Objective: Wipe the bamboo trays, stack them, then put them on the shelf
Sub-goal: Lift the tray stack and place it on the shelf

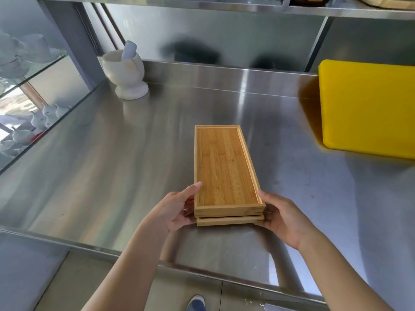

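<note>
Two bamboo trays lie stacked in the middle of the steel counter [112,176], long side pointing away from me. The upper bamboo tray [224,167] faces up and shows its empty inside. Only the near edge of the lower bamboo tray [229,221] shows beneath it. My left hand [177,212] grips the stack's near left corner, thumb along the side. My right hand [285,218] holds the near right corner. A steel shelf [224,6] runs overhead at the top of the view. No cloth is in sight.
A white mortar with pestle [125,70] stands at the back left of the counter. A thick yellow cutting board [368,106] lies at the right. Glass shelves with white crockery [29,122] are at the far left. The counter's front edge runs just below my wrists.
</note>
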`<state>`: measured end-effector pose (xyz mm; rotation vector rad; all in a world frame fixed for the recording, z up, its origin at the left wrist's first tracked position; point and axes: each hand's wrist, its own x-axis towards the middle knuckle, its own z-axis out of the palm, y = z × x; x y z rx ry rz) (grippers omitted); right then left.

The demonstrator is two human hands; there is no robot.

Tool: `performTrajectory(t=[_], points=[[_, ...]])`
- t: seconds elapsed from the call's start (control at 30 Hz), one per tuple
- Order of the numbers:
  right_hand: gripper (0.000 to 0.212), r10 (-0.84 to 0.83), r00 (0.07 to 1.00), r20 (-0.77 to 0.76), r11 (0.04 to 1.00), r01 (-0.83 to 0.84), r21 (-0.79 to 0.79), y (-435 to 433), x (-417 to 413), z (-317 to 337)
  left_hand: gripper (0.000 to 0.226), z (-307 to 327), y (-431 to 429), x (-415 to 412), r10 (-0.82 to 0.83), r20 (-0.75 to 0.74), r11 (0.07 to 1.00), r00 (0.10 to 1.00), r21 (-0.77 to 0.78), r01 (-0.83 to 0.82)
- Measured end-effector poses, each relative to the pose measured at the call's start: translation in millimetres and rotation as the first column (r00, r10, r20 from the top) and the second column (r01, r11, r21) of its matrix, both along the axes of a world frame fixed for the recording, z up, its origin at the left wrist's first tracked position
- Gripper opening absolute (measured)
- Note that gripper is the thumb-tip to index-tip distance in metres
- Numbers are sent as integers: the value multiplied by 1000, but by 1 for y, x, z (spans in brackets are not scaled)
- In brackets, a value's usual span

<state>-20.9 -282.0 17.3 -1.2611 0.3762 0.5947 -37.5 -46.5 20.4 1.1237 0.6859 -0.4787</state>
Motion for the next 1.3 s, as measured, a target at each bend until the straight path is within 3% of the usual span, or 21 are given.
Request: performTrajectory(t=[0.17, 0.3, 0.47, 0.57, 0.8, 1.0, 1.17, 1.3], points=[[38, 27, 996, 90, 999, -24, -35, 6, 6, 9, 52, 2, 4, 6, 10, 16, 1000, 1000, -6, -10], [37, -42, 989, 138, 998, 48, -38, 12, 17, 15, 32, 13, 4, 19, 43, 63, 998, 997, 41, -45], [35, -80, 975, 205, 995, 91, -46, 21, 41, 35, 32, 41, 10, 46, -2, 168, 996, 986, 91, -13], [47, -99, 955, 280, 992, 117, -50, 27, 65, 57, 33, 66, 17, 73, -21, 244, 996, 970, 93, -2], [20, -199, 882, 427, 978, 204, 35, 47, 143, 143, 34, 155, 32, 167, -52, 435, 995, 899, 102, 8], [30, -359, 837, 412, 933, 314, 175, 58, 232, 211, 45, 224, 33, 262, -31, 458, 999, 889, 6, 32], [14, -362, 845, 393, 931, 305, 202, 54, 289, 241, 44, 246, 23, 326, 21, 457, 999, 889, -37, -4], [15, -328, 855, 402, 944, 290, 154, 51, 348, 244, 38, 248, 16, 384, 25, 456, 1000, 890, -26, -15]])
